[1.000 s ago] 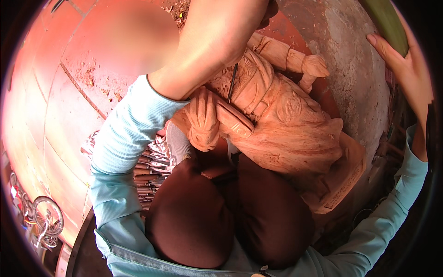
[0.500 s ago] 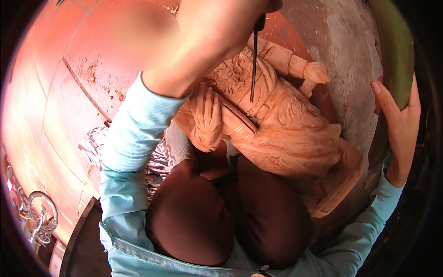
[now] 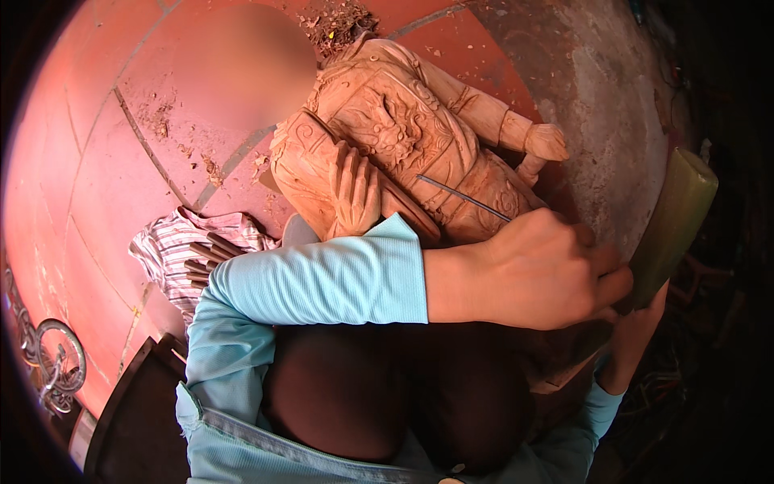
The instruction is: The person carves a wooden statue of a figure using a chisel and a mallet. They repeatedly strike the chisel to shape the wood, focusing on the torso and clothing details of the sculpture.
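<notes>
A carved wooden statue (image 3: pixel 459 161) leans in front of my knees, its robed body covered in relief and its upper left end blurred. My left hand (image 3: pixel 548 270) reaches across it, fingers closed around a thin dark chisel (image 3: pixel 463 198); the shaft points up and left over the statue's waist. The chisel's handle is hidden in my fist. At the right, my right hand (image 3: pixel 641 327) is wrapped around the lower end of a green cylindrical mallet (image 3: pixel 673 218), which stands tilted upward close beside my left knuckles. Its fingers are partly hidden behind my left hand.
Several slim chisel-like tools (image 3: pixel 211 256) lie on a striped cloth (image 3: pixel 165 246) left of my arm. Wood shavings (image 3: pixel 339 28) are piled on the red tiled floor (image 3: pixel 97 185) beyond the statue. A dark table edge (image 3: pixel 133 403) and a bicycle wheel (image 3: pixel 60 355) show at lower left.
My left hand has come down and right with the chisel, from above the statue to beside the mallet. The chisel now slants instead of hanging upright. My right hand and mallet have moved lower.
</notes>
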`<state>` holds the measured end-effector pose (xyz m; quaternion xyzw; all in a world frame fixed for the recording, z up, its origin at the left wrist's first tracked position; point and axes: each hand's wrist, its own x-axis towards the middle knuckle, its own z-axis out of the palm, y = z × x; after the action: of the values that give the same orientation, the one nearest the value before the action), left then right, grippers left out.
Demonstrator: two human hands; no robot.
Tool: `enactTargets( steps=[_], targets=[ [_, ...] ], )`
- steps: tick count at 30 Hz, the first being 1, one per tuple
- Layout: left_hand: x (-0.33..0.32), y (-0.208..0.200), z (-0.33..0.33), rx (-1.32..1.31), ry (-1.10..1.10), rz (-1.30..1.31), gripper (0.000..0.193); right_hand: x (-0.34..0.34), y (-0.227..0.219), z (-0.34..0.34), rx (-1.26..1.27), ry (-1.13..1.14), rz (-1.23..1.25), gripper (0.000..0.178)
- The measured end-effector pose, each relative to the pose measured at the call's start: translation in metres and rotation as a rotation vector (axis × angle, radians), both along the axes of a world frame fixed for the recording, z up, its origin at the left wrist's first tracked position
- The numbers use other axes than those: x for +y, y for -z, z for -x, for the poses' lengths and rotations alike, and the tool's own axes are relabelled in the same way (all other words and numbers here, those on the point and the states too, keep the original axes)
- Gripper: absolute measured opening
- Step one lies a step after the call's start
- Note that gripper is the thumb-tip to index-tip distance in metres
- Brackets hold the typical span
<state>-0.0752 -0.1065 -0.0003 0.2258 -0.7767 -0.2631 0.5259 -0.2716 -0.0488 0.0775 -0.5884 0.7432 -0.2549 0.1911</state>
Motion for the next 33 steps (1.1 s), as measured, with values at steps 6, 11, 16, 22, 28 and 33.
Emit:
enactTargets(
  steps=[6, 11, 16, 22, 28, 33],
  targets=[
    [-0.005, 0.0, -0.006, -0.056, 0.009, -0.026, 0.028, 0.02, 0.004, 0.009, -0.017, 0.019, -0.021, 0.04],
    [-0.008, 0.0, -0.006, -0.027, 0.004, -0.04, 0.029, 0.032, 0.0, 0.01, -0.048, 0.18, -0.006, 0.036],
    [-0.019, -0.002, -0.003, 0.055, -0.088, -0.08, 0.029, 0.034, -0.001, 0.006, -0.223, 0.082, 0.1, 0.038],
    [-0.025, -0.002, -0.002, 0.032, -0.126, -0.136, 0.03, 0.027, 0.006, -0.001, -0.042, 0.143, 0.069, 0.042],
    [-0.028, 0.001, -0.002, -0.026, -0.121, -0.176, 0.029, 0.013, 0.005, 0.008, 0.219, -0.072, 0.011, 0.041],
    [-0.031, 0.0, 0.002, -0.003, -0.201, -0.186, 0.029, 0.007, 0.003, 0.007, 0.076, 0.035, -0.026, 0.04]
  ],
)
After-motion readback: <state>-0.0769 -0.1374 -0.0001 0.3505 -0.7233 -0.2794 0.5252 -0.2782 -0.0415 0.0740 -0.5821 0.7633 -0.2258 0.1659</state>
